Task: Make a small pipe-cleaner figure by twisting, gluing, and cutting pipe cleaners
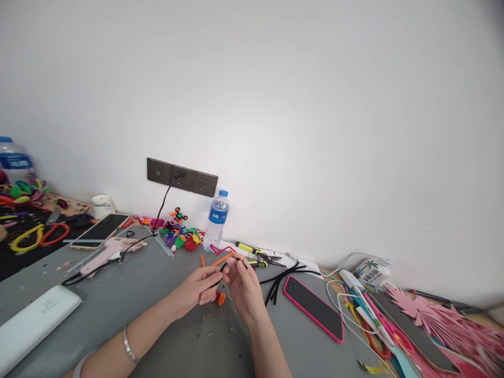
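My left hand [199,287] and my right hand [243,283] meet over the grey table [165,315], fingers pinched together on a thin black pipe cleaner [223,266] that bends between them. A small orange piece [221,298] lies on the table just under my left hand. An orange pipe cleaner [220,259] lies just beyond my fingers. A silver bracelet is on my left wrist.
A bundle of black pipe cleaners [281,281] and a pink-cased phone [313,307] lie to the right. Yellow-handled pliers [258,254], a water bottle [217,219], colourful figures [181,233], a pink glue gun [108,252], another phone [100,230] and a white box [33,320] lie around.
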`<action>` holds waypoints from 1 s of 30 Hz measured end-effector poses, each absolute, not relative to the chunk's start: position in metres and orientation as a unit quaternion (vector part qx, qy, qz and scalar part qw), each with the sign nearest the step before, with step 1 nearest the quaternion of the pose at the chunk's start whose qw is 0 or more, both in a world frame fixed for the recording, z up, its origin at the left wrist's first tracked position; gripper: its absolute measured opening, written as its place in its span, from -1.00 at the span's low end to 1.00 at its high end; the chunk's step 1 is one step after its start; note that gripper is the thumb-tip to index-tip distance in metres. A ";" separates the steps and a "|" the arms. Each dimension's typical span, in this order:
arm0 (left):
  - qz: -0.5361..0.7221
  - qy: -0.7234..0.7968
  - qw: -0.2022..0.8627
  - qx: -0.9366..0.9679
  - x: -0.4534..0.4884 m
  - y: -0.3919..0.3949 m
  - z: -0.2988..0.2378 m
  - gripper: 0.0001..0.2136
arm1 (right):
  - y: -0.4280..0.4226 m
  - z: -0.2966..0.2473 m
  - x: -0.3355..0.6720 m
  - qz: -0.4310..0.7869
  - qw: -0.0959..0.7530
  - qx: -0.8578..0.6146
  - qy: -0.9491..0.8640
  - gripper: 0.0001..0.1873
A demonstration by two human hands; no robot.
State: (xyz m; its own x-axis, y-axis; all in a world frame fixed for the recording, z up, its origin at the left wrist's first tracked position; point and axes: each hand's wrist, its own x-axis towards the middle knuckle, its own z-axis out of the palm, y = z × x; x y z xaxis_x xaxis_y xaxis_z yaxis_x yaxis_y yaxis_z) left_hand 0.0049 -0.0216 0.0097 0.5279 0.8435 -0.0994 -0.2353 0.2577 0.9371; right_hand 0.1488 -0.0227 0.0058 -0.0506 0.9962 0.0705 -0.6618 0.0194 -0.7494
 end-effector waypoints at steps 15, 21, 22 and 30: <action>0.384 0.290 0.740 0.469 0.003 -0.022 0.011 -0.71 | -0.021 0.005 0.151 0.659 0.635 -0.227 -0.334 -0.75; 0.382 0.266 0.755 0.462 0.002 -0.022 0.007 -0.72 | -0.020 -0.002 0.152 0.659 0.618 -0.253 -0.348 -0.78; 0.381 0.266 0.756 0.461 0.002 -0.022 0.007 -0.72 | -0.021 -0.002 0.152 0.658 0.618 -0.250 -0.350 -0.79; 0.357 0.262 0.773 0.453 0.001 -0.021 0.006 -0.72 | -0.019 -0.004 0.152 0.629 0.651 -0.237 -0.353 -0.83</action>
